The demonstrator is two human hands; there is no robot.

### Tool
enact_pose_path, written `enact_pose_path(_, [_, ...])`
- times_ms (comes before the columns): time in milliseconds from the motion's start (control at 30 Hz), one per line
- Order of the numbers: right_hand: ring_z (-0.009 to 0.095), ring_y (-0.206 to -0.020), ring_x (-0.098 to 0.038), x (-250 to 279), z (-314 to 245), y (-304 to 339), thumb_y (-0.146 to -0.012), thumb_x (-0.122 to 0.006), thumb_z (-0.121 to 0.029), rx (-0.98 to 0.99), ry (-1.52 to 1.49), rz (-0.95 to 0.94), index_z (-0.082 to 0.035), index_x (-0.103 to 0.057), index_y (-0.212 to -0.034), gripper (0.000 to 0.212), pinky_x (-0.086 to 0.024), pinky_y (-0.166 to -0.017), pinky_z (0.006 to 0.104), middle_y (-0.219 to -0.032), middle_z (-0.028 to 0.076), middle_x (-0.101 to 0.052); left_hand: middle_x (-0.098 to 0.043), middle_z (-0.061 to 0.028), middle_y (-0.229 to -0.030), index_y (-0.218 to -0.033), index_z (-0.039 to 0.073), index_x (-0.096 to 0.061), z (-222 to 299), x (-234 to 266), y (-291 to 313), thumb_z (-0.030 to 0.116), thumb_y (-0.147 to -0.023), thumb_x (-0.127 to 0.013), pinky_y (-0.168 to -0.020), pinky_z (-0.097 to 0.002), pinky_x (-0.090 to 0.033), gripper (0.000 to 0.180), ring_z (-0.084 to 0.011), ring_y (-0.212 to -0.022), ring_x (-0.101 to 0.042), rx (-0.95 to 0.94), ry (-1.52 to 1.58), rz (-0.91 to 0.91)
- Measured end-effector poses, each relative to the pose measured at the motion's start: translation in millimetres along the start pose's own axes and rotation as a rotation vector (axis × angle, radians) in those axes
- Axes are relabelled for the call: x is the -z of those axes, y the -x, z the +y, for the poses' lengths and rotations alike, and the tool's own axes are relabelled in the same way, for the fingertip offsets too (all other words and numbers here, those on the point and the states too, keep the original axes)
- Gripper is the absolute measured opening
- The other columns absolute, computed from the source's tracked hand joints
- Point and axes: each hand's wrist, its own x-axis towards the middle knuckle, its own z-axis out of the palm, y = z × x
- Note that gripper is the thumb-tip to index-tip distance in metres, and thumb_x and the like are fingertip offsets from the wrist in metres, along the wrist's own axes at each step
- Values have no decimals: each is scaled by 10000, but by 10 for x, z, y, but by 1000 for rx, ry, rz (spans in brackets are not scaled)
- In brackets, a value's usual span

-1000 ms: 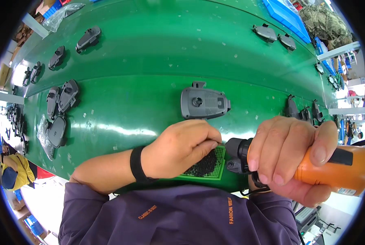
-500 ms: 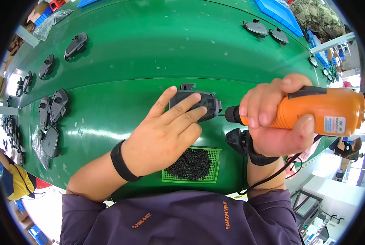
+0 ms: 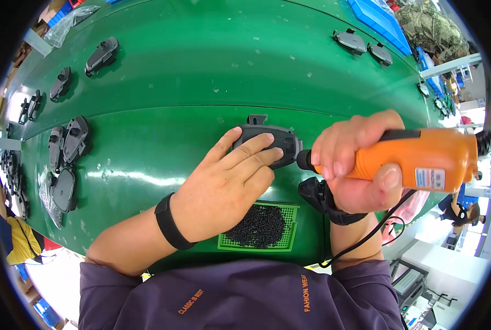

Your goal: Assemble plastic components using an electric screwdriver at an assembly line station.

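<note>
In the middle of the green table, my left hand (image 3: 218, 184) lies over a dark grey oval plastic housing (image 3: 289, 144) with a perforated back and a bracket on its far edge. Several fingers stretch across its top and hold it down; the thumb is hidden. My right hand (image 3: 355, 165) is wrapped around an orange electric screwdriver (image 3: 415, 160) held nearly level. The black nose of the screwdriver meets the housing's right end; its bit is hidden there. Close to my left hand stands a light green basket (image 3: 292, 231) holding many small black screws.
More grey housings lie on the left (image 3: 76, 137), at the far left (image 3: 101, 55) and at the far right (image 3: 350, 42). A blue tray (image 3: 385, 27) sits at the back right. The screwdriver's black cable (image 3: 361, 246) hangs past my right forearm, where a black device is strapped.
My right hand has moved the screwdriver left, so the gap between its nose and the housing has closed. The left hand stays on the housing, which sits slightly further right in view.
</note>
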Motion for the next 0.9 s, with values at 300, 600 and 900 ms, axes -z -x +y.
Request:
enact_pose_path(300, [168, -548, -560, -28, -15, 69, -810, -762, -411, 8, -57, 1, -60, -501, -975, 468, -504, -576, 344, -644, 53, -557, -640, -68, -1259, -916, 70, -588, -28, -36, 20, 88, -861, -634, -1139, -511, -332, 73, -265, -1300, -534, 12, 47, 35])
enact_pose_path(600, [183, -542, -554, -132, -172, -2, -847, -757, -440, 71, -38, 29, -51, -493, -1121, 545, -502, -560, 364, -676, 54, -574, -646, -80, -1187, -918, 82, -591, 24, -72, 69, 117, -828, -685, -1140, -521, -335, 135, -284, -1284, -546, 5, 109, 129])
enact_pose_path(900, [150, -534, -562, -452, -366, -375, -911, -671, -486, 102, -169, -323, -93, -478, -1209, 530, -497, -552, 318, -685, 1, -585, -633, -87, -1086, -903, 86, -601, -193, 166, -11, 149, -742, -777, -1113, -512, -391, 247, -309, -1179, -611, -6, 110, 340])
